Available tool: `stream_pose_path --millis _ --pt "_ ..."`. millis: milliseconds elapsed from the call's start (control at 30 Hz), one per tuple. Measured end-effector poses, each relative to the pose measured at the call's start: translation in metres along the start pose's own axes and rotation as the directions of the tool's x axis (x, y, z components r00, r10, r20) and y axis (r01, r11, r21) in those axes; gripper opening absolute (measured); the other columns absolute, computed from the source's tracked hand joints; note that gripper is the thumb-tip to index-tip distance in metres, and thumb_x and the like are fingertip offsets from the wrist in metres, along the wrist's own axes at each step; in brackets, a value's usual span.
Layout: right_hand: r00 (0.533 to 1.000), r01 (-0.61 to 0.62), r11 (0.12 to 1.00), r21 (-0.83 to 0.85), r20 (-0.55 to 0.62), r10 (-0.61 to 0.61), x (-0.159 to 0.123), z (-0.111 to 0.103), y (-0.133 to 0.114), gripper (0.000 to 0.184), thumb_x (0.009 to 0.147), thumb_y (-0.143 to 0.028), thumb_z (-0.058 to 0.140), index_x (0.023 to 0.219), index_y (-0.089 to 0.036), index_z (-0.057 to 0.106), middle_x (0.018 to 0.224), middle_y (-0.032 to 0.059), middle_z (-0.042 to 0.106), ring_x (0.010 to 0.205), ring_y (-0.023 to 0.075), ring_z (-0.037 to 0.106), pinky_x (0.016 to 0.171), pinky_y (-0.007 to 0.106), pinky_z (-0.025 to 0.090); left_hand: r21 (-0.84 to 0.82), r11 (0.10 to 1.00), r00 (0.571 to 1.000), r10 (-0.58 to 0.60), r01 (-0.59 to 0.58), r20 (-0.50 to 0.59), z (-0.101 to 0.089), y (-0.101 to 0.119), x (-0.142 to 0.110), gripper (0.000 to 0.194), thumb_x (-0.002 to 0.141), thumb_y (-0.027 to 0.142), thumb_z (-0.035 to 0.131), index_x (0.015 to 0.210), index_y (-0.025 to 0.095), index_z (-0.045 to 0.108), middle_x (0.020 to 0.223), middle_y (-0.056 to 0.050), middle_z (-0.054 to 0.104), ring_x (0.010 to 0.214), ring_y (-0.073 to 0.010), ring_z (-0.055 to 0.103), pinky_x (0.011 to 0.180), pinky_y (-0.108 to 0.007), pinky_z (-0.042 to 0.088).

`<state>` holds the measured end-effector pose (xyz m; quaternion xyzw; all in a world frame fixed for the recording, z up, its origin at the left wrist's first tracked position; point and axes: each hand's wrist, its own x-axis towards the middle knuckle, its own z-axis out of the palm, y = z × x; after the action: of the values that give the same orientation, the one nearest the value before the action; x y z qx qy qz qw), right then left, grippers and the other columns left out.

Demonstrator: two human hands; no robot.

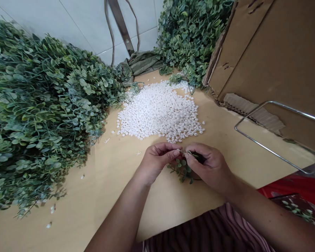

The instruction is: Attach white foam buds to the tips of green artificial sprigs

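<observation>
Both of my hands meet just in front of a pile of small white bead-like pieces (157,112) on the table. My right hand (210,162) pinches the thin stem of an artificial leafy sprig (183,169), whose green leaves hang below the fingers. Thumb and forefinger of my left hand (159,159) are closed at the stem's tip. Something tiny and pale shows between those fingertips, too small to make out. The fingertips of the two hands nearly touch.
Artificial greenery is heaped at the left (42,112) and at the back (191,35). A cardboard box (273,52) stands at the right, with a bent metal wire frame (267,145) before it. A dark cloth (144,63) lies by the tiled wall. Loose white bits (49,225) dot the table.
</observation>
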<state>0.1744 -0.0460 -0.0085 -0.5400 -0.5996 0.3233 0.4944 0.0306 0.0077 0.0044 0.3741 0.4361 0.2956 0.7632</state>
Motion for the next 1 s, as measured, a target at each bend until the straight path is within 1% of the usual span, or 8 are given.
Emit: stream_pose_path --millis 233,433,600,767,900,1000 --pt "1.0 -0.015 1.0 -0.018 -0.001 0.015 0.0003 0.0005 0.0017 0.017 0.078 -0.017 0.047 0.061 -0.018 0.048 0.056 -0.0027 0.046 0.053 0.0102 0.044 0.05 0.021 0.038 0.013 1.0 1.0 0.002 -0.002 -0.019 0.0012 -0.0004 -0.0001 0.027 0.048 0.028 0.083 0.069 0.015 0.072 0.062 0.0 0.068 0.056 -0.0087 0.058 0.056 -0.021 0.047" --pt "0.999 -0.048 0.998 -0.032 0.023 0.049 -0.0008 0.0001 0.0012 0.017 0.077 -0.017 0.047 0.06 -0.018 0.049 0.055 -0.0024 0.047 0.053 0.0103 0.044 0.05 0.021 0.038 0.059 0.998 0.999 0.016 -0.014 -0.035 0.0016 -0.0012 0.0007 0.025 0.046 0.028 0.083 0.064 0.014 0.07 0.058 0.0 0.066 0.053 -0.0091 0.056 0.054 -0.022 0.046" --pt "0.997 -0.057 0.998 -0.04 0.041 0.059 -0.0017 -0.0001 0.0013 0.019 0.078 -0.017 0.046 0.06 -0.017 0.05 0.054 -0.0027 0.045 0.051 0.0101 0.043 0.049 0.021 0.036 0.082 0.997 0.999 -0.007 0.011 -0.039 0.0023 -0.0002 -0.0001 0.024 0.046 0.026 0.083 0.062 0.014 0.071 0.057 -0.001 0.067 0.053 -0.009 0.057 0.055 -0.022 0.046" --pt "0.995 -0.074 0.997 -0.026 0.061 0.076 -0.0024 -0.0008 0.0021 0.019 0.079 -0.018 0.046 0.061 -0.017 0.052 0.055 -0.0019 0.047 0.053 0.0111 0.046 0.051 0.022 0.038 0.093 0.995 0.998 -0.024 0.03 -0.061 0.0038 0.0016 -0.0012 0.024 0.047 0.027 0.083 0.064 0.014 0.072 0.055 -0.001 0.067 0.051 -0.0087 0.057 0.054 -0.021 0.046" --pt "0.995 -0.075 0.997 -0.03 0.056 0.077 -0.0029 -0.0008 0.0027 0.019 0.079 -0.019 0.046 0.062 -0.017 0.053 0.057 -0.0014 0.049 0.054 0.0113 0.047 0.051 0.022 0.039 0.103 0.994 0.997 -0.028 0.035 -0.077 0.0051 0.003 -0.0019 0.024 0.046 0.026 0.083 0.064 0.014 0.072 0.056 -0.001 0.067 0.051 -0.0087 0.057 0.054 -0.021 0.047" --pt "0.997 -0.066 0.997 -0.048 0.046 0.068 -0.0028 -0.0006 0.0032 0.019 0.079 -0.018 0.046 0.061 -0.017 0.052 0.055 -0.0021 0.048 0.053 0.0108 0.046 0.05 0.021 0.038 0.131 0.99 0.995 -0.035 0.047 -0.092 0.0061 0.0037 -0.0022 0.024 0.044 0.025 0.083 0.063 0.014 0.072 0.056 -0.001 0.068 0.051 -0.0098 0.058 0.054 -0.022 0.048"
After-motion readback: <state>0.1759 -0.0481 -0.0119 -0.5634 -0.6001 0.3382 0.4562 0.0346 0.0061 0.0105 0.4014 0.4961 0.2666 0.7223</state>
